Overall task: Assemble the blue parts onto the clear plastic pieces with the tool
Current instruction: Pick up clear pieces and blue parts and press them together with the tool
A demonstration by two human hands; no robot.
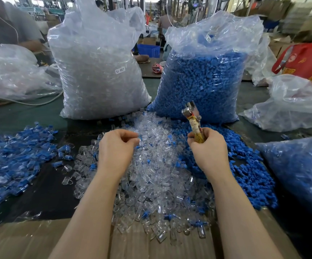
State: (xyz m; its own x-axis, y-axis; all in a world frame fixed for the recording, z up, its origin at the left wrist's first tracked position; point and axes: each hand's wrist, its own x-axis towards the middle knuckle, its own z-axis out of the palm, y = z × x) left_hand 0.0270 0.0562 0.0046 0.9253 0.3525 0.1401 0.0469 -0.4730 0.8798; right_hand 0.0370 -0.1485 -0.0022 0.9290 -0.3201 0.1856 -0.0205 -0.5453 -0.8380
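Note:
A heap of clear plastic pieces [151, 174] covers the middle of the table, with loose blue parts [245, 165] piled along its right side. My right hand [209, 148] grips the taped handle of a metal plier-like tool [191, 116], whose jaws point up and away from me. My left hand [117, 146] hovers over the clear heap with fingers curled; something small and blue shows at its fingertips, but whether it is pinched is unclear. A spread of joined blue-and-clear pieces [15, 156] lies at the left.
Two tall plastic bags stand behind the heap: clear pieces [99, 71] on the left, blue parts [202, 81] on the right. Another bag of blue parts [301, 169] lies at the right. Cardboard [30, 240] covers the near edge. A person sits at far left.

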